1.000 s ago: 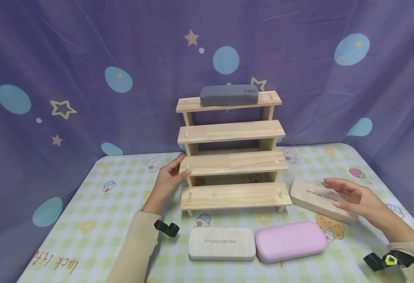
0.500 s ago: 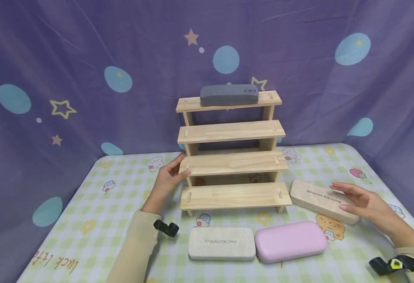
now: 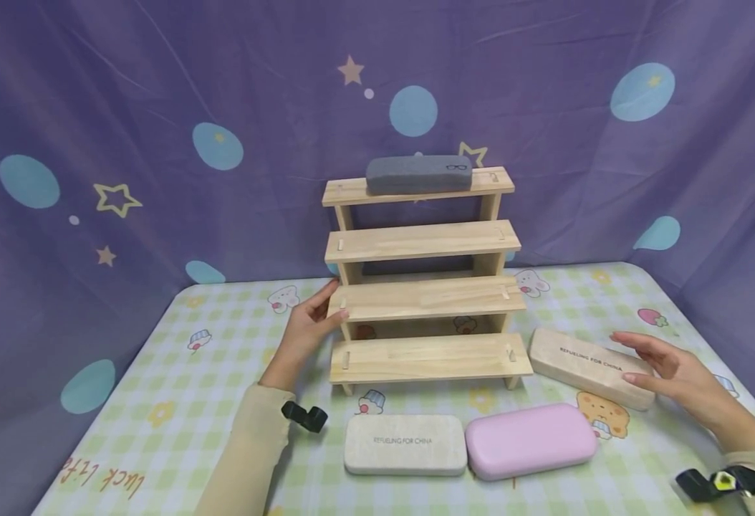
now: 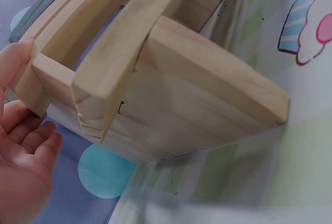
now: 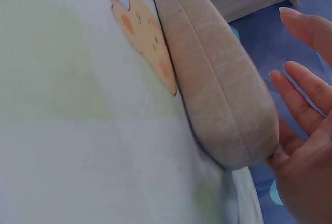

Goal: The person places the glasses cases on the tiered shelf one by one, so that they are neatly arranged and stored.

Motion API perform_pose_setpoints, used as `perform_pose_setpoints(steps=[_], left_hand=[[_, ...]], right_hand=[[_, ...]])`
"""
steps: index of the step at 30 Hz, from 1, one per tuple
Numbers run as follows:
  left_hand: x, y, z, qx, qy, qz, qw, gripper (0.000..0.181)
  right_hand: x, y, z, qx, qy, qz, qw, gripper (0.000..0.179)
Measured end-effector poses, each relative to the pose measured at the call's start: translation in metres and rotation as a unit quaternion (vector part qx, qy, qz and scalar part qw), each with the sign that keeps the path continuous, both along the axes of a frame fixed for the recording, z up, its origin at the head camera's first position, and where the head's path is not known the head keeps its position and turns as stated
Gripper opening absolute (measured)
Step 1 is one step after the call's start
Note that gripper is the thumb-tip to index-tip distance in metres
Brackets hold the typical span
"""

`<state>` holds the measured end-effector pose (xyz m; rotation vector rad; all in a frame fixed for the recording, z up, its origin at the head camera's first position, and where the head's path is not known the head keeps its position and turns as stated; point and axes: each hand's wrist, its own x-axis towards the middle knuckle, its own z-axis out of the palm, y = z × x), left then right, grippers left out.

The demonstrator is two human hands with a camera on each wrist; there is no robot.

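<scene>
A stepped wooden display rack (image 3: 425, 297) with several shelves stands mid-table. My left hand (image 3: 306, 326) grips the left end of its second-lowest shelf; in the left wrist view the thumb (image 4: 19, 53) lies on top and a finger is tucked under the board. Over the right end of a beige glasses case (image 3: 587, 365) printed "REFUELING FOR CHINA", my right hand (image 3: 680, 376) is spread, thumb and fingers apart and holding nothing. The right wrist view has this case (image 5: 218, 79) lying flat beside the fingers. A grey-blue glasses case (image 3: 416, 175) rests on the top shelf.
In front of the rack lie a pale grey glasses case (image 3: 405, 444) and a pink glasses case (image 3: 532, 441), side by side. A checked, cartoon-printed cloth (image 3: 210, 408) covers the table. Behind hangs a purple curtain (image 3: 274, 86) with stars and blue ovals.
My right hand has shifted a little to the right over the beige glasses case. The left hand keeps its grip on the rack, and the cases have stayed in place.
</scene>
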<state>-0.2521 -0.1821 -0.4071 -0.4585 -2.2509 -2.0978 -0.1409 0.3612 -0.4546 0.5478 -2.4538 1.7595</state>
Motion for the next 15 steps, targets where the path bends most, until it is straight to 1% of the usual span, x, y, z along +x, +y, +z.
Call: perform_pose_setpoints(steps=[4, 7, 8, 10, 15], left_hand=[[-0.001, 0.0, 0.001, 0.0, 0.003, 0.002, 1.0, 0.062], [-0.001, 0.0, 0.002, -0.001, 0.004, 0.005, 1.0, 0.061], [-0.001, 0.0, 0.001, 0.0, 0.002, 0.004, 1.0, 0.061], [-0.001, 0.0, 0.001, 0.0, -0.001, 0.002, 1.0, 0.061], [0.001, 0.0, 0.001, 0.002, -0.002, -0.002, 1.0, 0.063]], right_hand=[[0.0, 0.003, -0.005, -0.02, -0.02, 0.013, 0.9995, 0.057], [0.0, 0.004, -0.01, -0.051, -0.046, 0.026, 0.9973, 0.056], [0.0, 0.005, -0.011, -0.054, -0.052, 0.029, 0.9968, 0.056], [0.0, 0.006, -0.013, -0.058, -0.065, 0.038, 0.9955, 0.057], [0.0, 0.007, -0.016, -0.043, -0.086, 0.051, 0.994, 0.06]])
